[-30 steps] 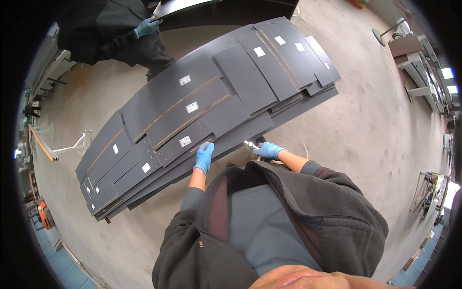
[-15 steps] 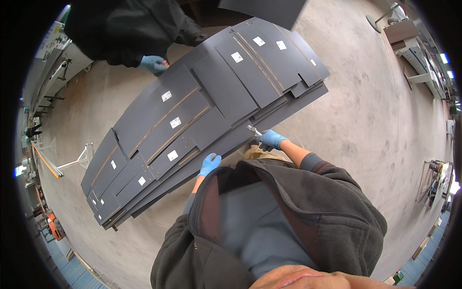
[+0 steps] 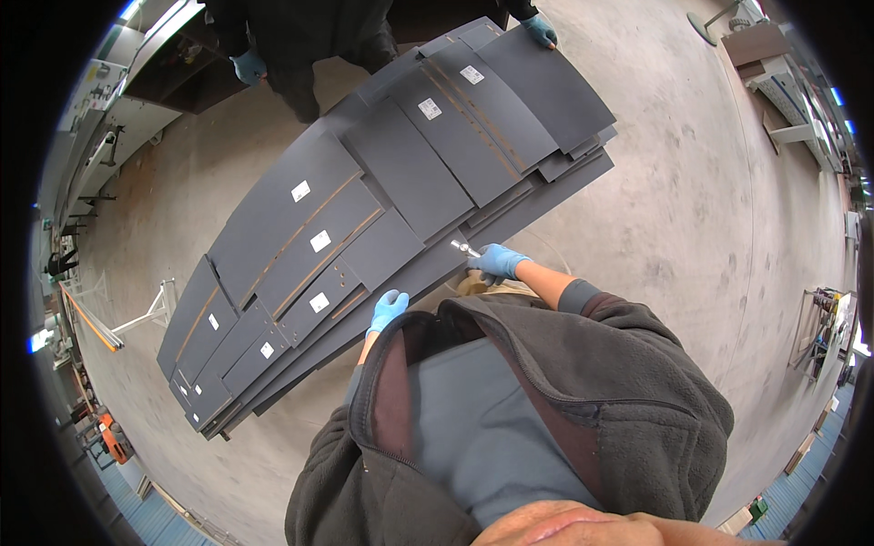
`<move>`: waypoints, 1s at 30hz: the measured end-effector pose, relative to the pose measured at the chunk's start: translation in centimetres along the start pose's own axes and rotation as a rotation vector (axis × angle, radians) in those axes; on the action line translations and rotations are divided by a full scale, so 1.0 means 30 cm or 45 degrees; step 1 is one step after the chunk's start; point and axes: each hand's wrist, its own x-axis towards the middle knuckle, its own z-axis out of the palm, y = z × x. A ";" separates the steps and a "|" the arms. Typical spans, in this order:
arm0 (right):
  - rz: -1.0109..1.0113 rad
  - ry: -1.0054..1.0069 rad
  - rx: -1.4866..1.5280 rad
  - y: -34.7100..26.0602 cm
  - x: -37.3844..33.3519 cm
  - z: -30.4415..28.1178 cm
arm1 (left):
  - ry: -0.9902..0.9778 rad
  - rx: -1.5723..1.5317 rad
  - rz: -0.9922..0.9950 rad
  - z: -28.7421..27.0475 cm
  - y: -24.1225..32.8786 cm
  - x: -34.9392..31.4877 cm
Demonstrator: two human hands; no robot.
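Grey panel (image 3: 551, 86) now adds layer atop stack (image 3: 411, 168), far-right corner; right fingers (image 3: 486, 262) grip silver tool (image 3: 462, 247), left fingers (image 3: 395, 298) I can't judge.

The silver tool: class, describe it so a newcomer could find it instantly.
Find the long spread of dark grey panels. By its near edge, the wearer's right hand, blue-gloved, holds the silver tool. Unlike the flat dark panels, it is small and shiny.

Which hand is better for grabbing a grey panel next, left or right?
Probably the left hand: it looks empty and is close to the grey panels, while the right hand holds a shiny metal tool.
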 end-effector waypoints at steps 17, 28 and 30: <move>-0.068 0.631 0.286 0.113 0.060 -0.646 | 0.005 0.079 -0.050 -0.025 0.024 -0.060; 0.275 0.792 0.293 -0.090 -0.069 -1.048 | -0.004 0.026 -0.167 0.014 -0.035 -0.083; 0.212 0.798 0.277 -0.151 -0.034 -1.059 | 0.068 0.019 -0.060 0.031 -0.032 -0.075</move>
